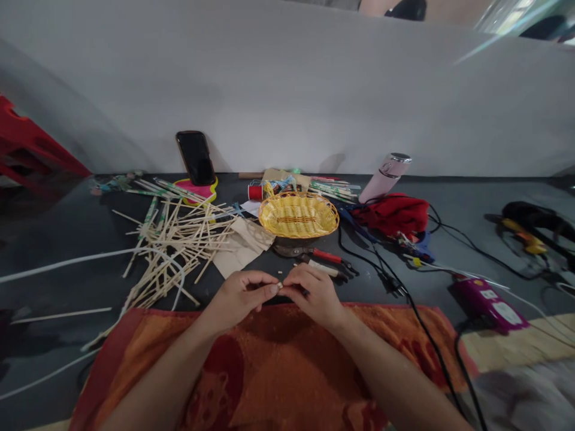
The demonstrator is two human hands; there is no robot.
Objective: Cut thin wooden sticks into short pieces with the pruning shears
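Note:
My left hand [242,299] and my right hand [313,294] meet over the near edge of an orange towel [287,365], both closed in a pinch. Between their fingertips is a tiny pale piece [280,285], too small to name for certain. Another small pale bit [280,272] lies on the dark surface just beyond them. Past my right hand rest red-handled pruning shears [324,256], with a pale-handled tool [324,269] beside them. A yellow woven basket [299,215] stands straight ahead of my hands.
Many thin wooden sticks [179,245] lie scattered at left, partly on brown paper [242,242]. A phone [196,157] leans on the wall. At right are a pink flask [385,178], red cloth [395,215], a purple box [492,304] and black cables [420,326] crossing the towel.

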